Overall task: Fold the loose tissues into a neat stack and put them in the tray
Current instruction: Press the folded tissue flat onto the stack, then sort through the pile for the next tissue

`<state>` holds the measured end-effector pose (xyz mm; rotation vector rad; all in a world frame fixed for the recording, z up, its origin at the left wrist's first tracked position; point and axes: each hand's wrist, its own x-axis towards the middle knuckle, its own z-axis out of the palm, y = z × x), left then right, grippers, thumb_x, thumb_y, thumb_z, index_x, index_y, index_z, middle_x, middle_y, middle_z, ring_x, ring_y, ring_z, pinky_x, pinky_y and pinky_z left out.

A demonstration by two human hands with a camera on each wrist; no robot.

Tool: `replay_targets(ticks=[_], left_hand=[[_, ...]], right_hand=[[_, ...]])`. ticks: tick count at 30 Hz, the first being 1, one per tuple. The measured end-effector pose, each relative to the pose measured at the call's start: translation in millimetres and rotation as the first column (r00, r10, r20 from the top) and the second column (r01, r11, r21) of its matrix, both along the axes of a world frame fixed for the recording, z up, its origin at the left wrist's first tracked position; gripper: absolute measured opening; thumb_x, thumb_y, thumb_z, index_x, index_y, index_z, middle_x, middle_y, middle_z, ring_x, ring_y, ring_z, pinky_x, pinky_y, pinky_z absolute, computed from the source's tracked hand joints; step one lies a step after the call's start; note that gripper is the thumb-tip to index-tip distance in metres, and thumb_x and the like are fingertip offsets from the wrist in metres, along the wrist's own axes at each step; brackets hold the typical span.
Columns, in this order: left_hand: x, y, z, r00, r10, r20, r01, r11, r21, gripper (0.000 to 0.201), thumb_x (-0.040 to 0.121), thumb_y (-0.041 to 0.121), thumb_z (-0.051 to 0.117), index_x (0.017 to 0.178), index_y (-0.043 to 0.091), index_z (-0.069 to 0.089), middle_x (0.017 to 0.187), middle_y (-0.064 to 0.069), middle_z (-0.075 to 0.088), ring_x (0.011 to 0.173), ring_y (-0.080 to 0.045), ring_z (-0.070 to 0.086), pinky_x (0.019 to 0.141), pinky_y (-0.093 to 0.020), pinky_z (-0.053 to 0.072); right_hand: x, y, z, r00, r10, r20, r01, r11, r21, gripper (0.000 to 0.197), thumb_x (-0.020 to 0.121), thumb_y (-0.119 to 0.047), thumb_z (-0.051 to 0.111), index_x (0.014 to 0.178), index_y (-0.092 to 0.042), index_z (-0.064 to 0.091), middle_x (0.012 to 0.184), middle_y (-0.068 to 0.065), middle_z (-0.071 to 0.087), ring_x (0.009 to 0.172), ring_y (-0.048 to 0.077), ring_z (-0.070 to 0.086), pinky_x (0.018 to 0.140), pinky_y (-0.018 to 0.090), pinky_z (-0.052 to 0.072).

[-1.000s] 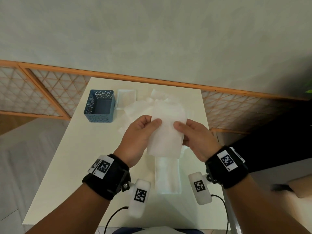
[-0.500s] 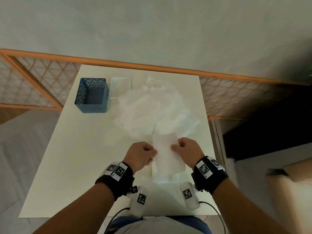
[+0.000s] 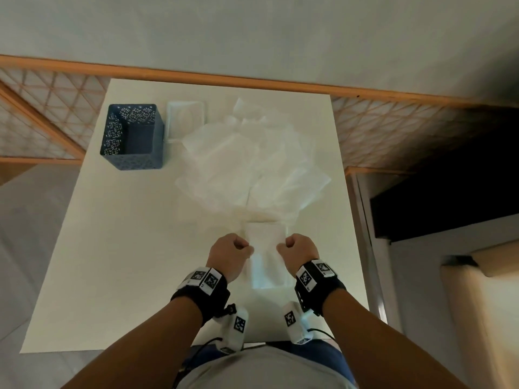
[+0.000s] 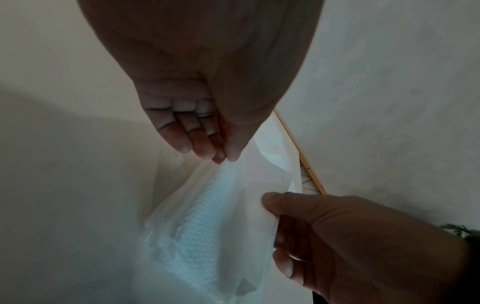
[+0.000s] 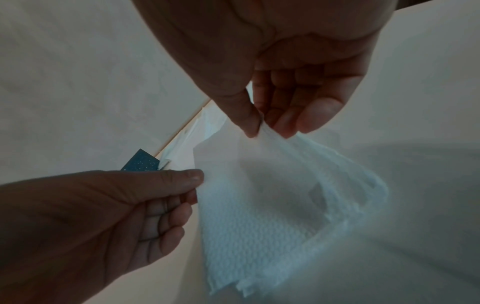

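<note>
I hold a folded white tissue (image 3: 264, 238) between both hands near the table's front edge. My left hand (image 3: 248, 248) pinches its left edge between thumb and fingers (image 4: 221, 158). At the right edge my right hand (image 3: 280, 245) pinches it the same way (image 5: 262, 127). The tissue (image 5: 259, 195) hangs in several layers just over a stack of folded tissues (image 3: 269, 276) on the table. A heap of loose tissues (image 3: 247, 164) covers the table's middle. Far back sits a shallow white tray (image 3: 185, 119), its near edge under the heap.
A blue perforated basket (image 3: 132, 136) stands at the back left, touching the tray. The white table (image 3: 112, 234) shows bare surface on its left half. A wooden lattice railing (image 3: 252, 80) runs behind the table's far edge.
Both hands brought the folded tissue down and toward me, from chest height in front of the heap to just above the folded stack. Both hands kept hold of it throughout.
</note>
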<state>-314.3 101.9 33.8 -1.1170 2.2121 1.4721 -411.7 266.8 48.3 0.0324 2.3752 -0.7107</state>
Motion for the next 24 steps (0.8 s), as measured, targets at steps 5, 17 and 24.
replay_targets(ticks=[5, 17, 24], left_hand=[[-4.1, -1.3, -7.8, 1.000, 0.004, 0.004, -0.003, 1.000, -0.030, 0.014, 0.087, 0.033, 0.077, 0.087, 0.025, 0.066, 0.088, 0.005, 0.074, 0.086, -0.017, 0.067, 0.074, -0.033, 0.051], [-9.9, 1.9, -11.5, 0.998, 0.026, 0.055, -0.023, 0.998, -0.065, 0.011, 0.092, 0.030, 0.073, 0.091, 0.025, 0.063, 0.091, 0.008, 0.066, 0.086, -0.013, 0.061, 0.064, -0.022, 0.040], [-6.0, -7.3, -1.9, 0.998, 0.067, 0.000, -0.067, 0.994, -0.081, 0.019, 0.093, 0.039, 0.074, 0.097, 0.024, 0.063, 0.093, 0.011, 0.065, 0.085, 0.000, 0.057, 0.066, -0.016, 0.038]], right_hand=[[-8.3, -1.4, -8.1, 1.000, -0.001, -0.005, 0.001, 1.000, 0.017, 0.016, 0.094, -0.025, 0.065, 0.084, -0.016, 0.057, 0.076, -0.002, 0.057, 0.075, 0.024, 0.055, 0.065, 0.029, 0.041], [-10.1, 5.1, -17.3, 1.000, -0.001, 0.016, 0.001, 1.000, 0.027, 0.022, 0.090, -0.037, 0.069, 0.088, -0.019, 0.057, 0.081, -0.002, 0.063, 0.070, 0.016, 0.057, 0.057, 0.029, 0.041], [-47.4, -2.0, -1.8, 0.998, 0.019, -0.062, -0.020, 1.000, -0.009, 0.030, 0.088, -0.047, 0.073, 0.091, -0.022, 0.059, 0.086, -0.006, 0.064, 0.073, 0.010, 0.058, 0.056, 0.025, 0.038]])
